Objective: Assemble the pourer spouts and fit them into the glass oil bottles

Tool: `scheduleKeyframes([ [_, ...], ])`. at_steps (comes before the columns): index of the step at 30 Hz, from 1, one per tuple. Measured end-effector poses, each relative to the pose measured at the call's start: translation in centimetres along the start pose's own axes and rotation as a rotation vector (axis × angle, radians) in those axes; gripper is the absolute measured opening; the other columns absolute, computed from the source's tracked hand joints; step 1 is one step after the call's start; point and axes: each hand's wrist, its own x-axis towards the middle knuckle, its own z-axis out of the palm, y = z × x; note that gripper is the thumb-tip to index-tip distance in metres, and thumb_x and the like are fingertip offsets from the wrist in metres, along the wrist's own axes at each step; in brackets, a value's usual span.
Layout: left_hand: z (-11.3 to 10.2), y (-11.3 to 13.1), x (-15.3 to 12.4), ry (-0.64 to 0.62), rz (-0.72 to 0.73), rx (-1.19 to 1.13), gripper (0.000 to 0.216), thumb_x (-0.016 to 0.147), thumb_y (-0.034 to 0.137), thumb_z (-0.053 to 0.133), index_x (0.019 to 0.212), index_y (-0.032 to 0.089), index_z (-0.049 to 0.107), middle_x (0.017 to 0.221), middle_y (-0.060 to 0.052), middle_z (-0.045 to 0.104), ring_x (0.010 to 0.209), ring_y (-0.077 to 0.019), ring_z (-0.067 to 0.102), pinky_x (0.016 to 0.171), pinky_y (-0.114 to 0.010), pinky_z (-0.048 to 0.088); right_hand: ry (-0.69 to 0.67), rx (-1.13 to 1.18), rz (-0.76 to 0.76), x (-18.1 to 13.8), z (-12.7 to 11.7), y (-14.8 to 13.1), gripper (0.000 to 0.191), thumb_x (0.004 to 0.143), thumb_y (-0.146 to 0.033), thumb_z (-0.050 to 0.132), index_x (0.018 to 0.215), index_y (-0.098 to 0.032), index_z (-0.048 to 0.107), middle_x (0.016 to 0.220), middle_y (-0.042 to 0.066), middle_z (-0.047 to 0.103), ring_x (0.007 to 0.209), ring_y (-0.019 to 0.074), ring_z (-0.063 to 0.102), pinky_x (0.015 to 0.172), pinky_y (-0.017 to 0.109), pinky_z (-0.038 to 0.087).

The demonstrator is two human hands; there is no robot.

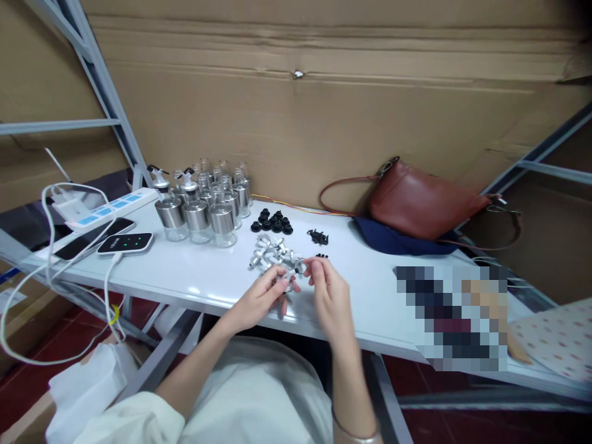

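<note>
My left hand (261, 297) pinches a silver bottle pourer top (288, 282) over the front of the white table. Close beside it, the fingers of my right hand (329, 295) are closed near a small silver and black piece (300, 266); what exactly they grip is too small to tell. Just behind my hands lies a loose heap of silver pourer parts (272, 250). Further back sit several black stoppers (272, 222) in a cluster. A pile of little black pieces (318, 237) is to their right, and some more tiny black pieces (322, 255) lie nearer my right hand.
Several glass bottles with steel bands (197, 216) stand at the back left, two fitted with pourers. Phones (124, 244), cables and a power strip (115, 206) are on the left. A brown bag (423, 200) rests on dark blue cloth (402, 240); cardboard (296, 123) stands behind.
</note>
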Motion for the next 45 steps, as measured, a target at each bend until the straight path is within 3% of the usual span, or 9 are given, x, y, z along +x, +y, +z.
scheduleKeyframes([
  [1, 0.0, -0.1, 0.0, -0.002, 0.000, 0.015, 0.036, 0.087, 0.053, 0.045, 0.098, 0.018, 0.042, 0.086, -0.002, 0.057, 0.055, -0.0070, 0.053, 0.054, -0.023, 0.035, 0.059, 0.032, 0.029, -0.9, 0.9, 0.4, 0.036, 0.095, -0.038, 0.029, 0.084, -0.019, 0.057, 0.067, 0.001, 0.058, 0.059, 0.0150, 0.054, 0.059, 0.026, 0.042],
  [5, -0.2, -0.4, -0.1, 0.043, 0.009, 0.118, 0.031, 0.089, 0.046, 0.046, 0.103, 0.018, 0.043, 0.065, 0.004, 0.052, 0.061, -0.0109, 0.049, 0.059, -0.023, 0.036, 0.013, 0.077, 0.002, -2.2, 2.9, 1.3, 0.028, 0.096, -0.036, 0.031, 0.091, -0.020, 0.054, 0.070, 0.001, 0.058, 0.063, 0.0153, 0.056, 0.061, 0.026, 0.043],
  [12, -0.3, -0.2, 0.3, 0.115, 0.162, 0.346, 0.025, 0.092, 0.038, 0.042, 0.083, 0.017, 0.052, 0.092, -0.003, 0.050, 0.087, -0.0154, 0.050, 0.083, -0.027, 0.039, 0.001, 0.143, -0.075, -1.9, 2.3, 1.1, 0.020, 0.093, -0.033, 0.040, 0.088, -0.020, 0.056, 0.079, 0.003, 0.059, 0.071, 0.0155, 0.056, 0.067, 0.027, 0.046],
  [15, -0.2, -0.1, 0.3, 0.139, 0.134, 0.336, 0.025, 0.092, 0.039, 0.040, 0.085, 0.017, 0.051, 0.086, -0.001, 0.047, 0.080, -0.0144, 0.049, 0.079, -0.027, 0.040, -0.030, 0.169, -0.061, -2.0, 2.4, 1.2, 0.019, 0.092, -0.032, 0.042, 0.091, -0.020, 0.057, 0.083, 0.003, 0.061, 0.073, 0.0156, 0.058, 0.066, 0.027, 0.047],
  [18, -0.1, 0.0, 0.1, 0.077, 0.072, 0.244, 0.027, 0.092, 0.041, 0.040, 0.084, 0.017, 0.048, 0.079, 0.001, 0.046, 0.073, -0.0133, 0.049, 0.074, -0.027, 0.041, -0.045, 0.171, -0.056, -2.1, 2.4, 1.3, 0.018, 0.092, -0.032, 0.043, 0.096, -0.020, 0.057, 0.085, 0.003, 0.061, 0.072, 0.0150, 0.058, 0.066, 0.026, 0.046],
  [23, -0.3, 0.2, -0.1, 0.003, 0.070, 0.187, 0.029, 0.087, 0.044, 0.046, 0.077, 0.017, 0.045, 0.072, 0.002, 0.043, 0.069, -0.0122, 0.043, 0.067, -0.025, 0.037, -0.059, 0.155, -0.111, -2.0, 2.2, 1.3, 0.020, 0.093, -0.032, 0.041, 0.084, -0.020, 0.055, 0.078, 0.001, 0.055, 0.068, 0.0143, 0.053, 0.064, 0.026, 0.044],
  [29, -0.4, 0.0, 0.0, 0.040, 0.075, 0.225, 0.028, 0.087, 0.042, 0.047, 0.075, 0.017, 0.046, 0.072, 0.001, 0.046, 0.069, -0.0126, 0.044, 0.067, -0.025, 0.037, -0.118, 0.163, -0.122, -1.8, 1.8, 1.3, 0.027, 0.093, -0.032, 0.042, 0.072, -0.020, 0.053, 0.071, 0.000, 0.050, 0.066, 0.0140, 0.050, 0.062, 0.025, 0.040],
  [45, -0.2, 0.1, 0.1, 0.137, 0.149, 0.407, 0.020, 0.087, 0.036, 0.049, 0.084, 0.017, 0.052, 0.084, -0.001, 0.047, 0.075, -0.0134, 0.045, 0.070, -0.024, 0.038, -0.085, 0.168, 0.027, -1.9, 1.9, 1.4, 0.042, 0.091, -0.044, 0.038, 0.057, -0.021, 0.031, 0.054, -0.004, 0.035, 0.055, 0.0120, 0.036, 0.052, 0.024, 0.029],
])
